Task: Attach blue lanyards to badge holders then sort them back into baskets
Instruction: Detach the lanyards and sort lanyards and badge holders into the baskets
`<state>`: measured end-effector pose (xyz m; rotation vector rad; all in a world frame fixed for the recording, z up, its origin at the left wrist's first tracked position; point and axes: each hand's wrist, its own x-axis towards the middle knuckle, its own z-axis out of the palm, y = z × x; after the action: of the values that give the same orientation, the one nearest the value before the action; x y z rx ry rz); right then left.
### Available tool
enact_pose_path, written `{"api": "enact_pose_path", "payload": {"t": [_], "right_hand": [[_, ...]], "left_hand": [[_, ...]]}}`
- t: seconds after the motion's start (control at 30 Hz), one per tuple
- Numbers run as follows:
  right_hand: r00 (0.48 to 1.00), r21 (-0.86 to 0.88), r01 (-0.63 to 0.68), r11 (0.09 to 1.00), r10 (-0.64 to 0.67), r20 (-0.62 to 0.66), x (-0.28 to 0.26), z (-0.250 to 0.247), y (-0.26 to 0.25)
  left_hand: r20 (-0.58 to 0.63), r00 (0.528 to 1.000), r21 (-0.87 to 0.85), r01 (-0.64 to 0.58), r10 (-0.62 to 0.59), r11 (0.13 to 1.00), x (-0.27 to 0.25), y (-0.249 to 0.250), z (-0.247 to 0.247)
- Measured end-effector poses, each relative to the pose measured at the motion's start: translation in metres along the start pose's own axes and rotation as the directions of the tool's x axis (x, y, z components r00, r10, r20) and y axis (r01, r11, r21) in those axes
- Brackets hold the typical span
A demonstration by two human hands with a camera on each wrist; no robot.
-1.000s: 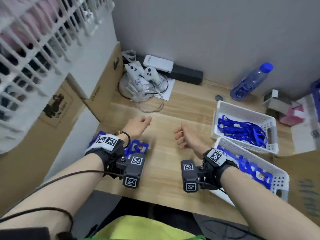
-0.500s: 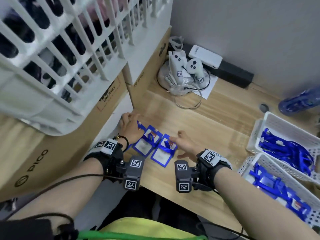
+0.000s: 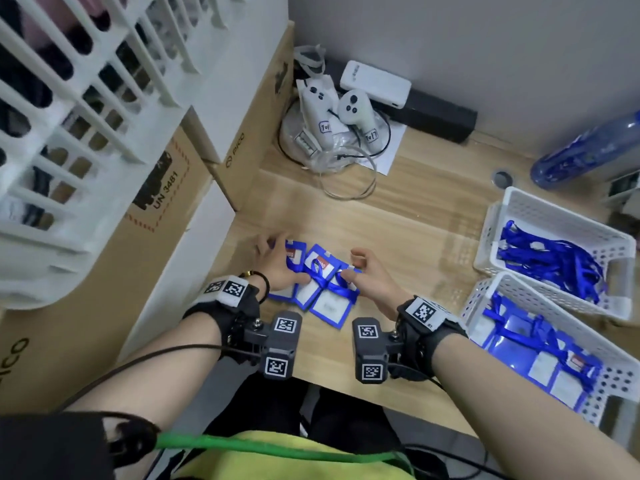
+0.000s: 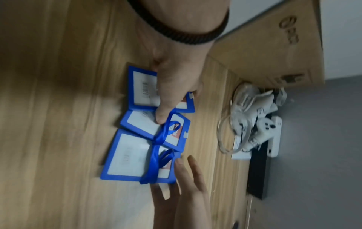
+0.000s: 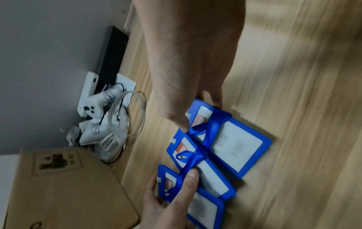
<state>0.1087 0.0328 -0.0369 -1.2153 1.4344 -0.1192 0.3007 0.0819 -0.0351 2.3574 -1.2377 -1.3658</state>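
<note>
— Where are the badge holders (image 3: pixel 313 289)?
— Three of them, overlapping in a row on the table (image 3: pixel 415 237), centre of the head view, each tied with a blue lanyard (image 3: pixel 329 284).
— And the hands?
— The left hand (image 3: pixel 277 268) lies on the left-most holder, thumb pressing the middle one. The right hand (image 3: pixel 369 278) pinches the right holder's edge.
— The baskets?
— The near basket (image 3: pixel 519 289), lower right, holds finished badges; the far basket (image 3: pixel 554 209) holds loose lanyards.

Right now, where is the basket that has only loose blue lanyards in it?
In the head view the lanyard basket stands at the right edge of the wooden table, just behind the basket of badge holders and in front of the blue water bottle.
</note>
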Motion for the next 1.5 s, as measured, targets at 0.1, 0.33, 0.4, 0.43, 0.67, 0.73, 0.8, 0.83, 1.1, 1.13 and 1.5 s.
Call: {"api": "enact_pose_path", "payload": {"t": [0.1, 0.33, 0.4, 0.43, 0.67, 0.73, 0.8, 0.83, 1.1, 1.13, 1.5], "right_hand": [[0.997, 0.001, -0.018, 1.000, 0.018, -0.074, -0.005, -0.024, 0.011], [0.970, 0.014, -0.087, 0.996, 0.088, -0.228, -0.015, -0.068, 0.040], [0.964, 0.019, -0.119, 0.993, 0.120, -0.239, -0.016, -0.073, 0.046], [0.961, 0.024, -0.134, 0.991, 0.136, -0.240, -0.016, -0.075, 0.050], [0.961, 0.140, -0.156, 0.978, 0.183, -0.207, -0.014, -0.071, 0.061], [0.959, 0.144, -0.143, 0.979, 0.173, -0.224, -0.015, -0.072, 0.061], [0.961, 0.132, -0.128, 0.983, 0.156, -0.230, -0.016, -0.075, 0.061], [0.961, 0.133, -0.121, 0.984, 0.150, -0.231, -0.017, -0.077, 0.062], [0.947, -0.013, -0.142, 0.990, 0.132, -0.291, -0.016, -0.089, 0.069], [0.949, -0.006, -0.139, 0.990, 0.132, -0.286, -0.016, -0.089, 0.068], [0.937, 0.076, -0.155, 0.985, 0.171, -0.306, -0.011, -0.082, 0.072]], "left_hand": [[0.083, 0.995, -0.015, -0.057, 0.058, 0.998, 0.002, 0.021, 0.017], [0.162, 0.975, 0.131, -0.176, 0.155, 0.976, 0.013, 0.055, 0.017], [0.151, 0.975, 0.134, -0.184, 0.163, 0.974, 0.019, 0.058, 0.011], [0.158, 0.973, 0.135, -0.189, 0.167, 0.973, 0.022, 0.058, 0.009], [0.311, 0.927, 0.163, -0.269, 0.210, 0.949, 0.032, 0.068, 0.016], [0.400, 0.893, 0.198, -0.301, 0.203, 0.933, 0.033, 0.071, 0.022], [0.445, 0.875, 0.244, -0.324, 0.191, 0.914, 0.034, 0.074, 0.026], [0.452, 0.871, 0.264, -0.337, 0.193, 0.904, 0.035, 0.077, 0.027], [0.378, 0.897, 0.385, -0.375, 0.227, 0.843, 0.047, 0.093, 0.020], [0.379, 0.893, 0.390, -0.393, 0.244, 0.833, 0.048, 0.095, 0.021], [0.436, 0.843, 0.287, -0.463, 0.316, 0.839, 0.046, 0.093, 0.041]]}}
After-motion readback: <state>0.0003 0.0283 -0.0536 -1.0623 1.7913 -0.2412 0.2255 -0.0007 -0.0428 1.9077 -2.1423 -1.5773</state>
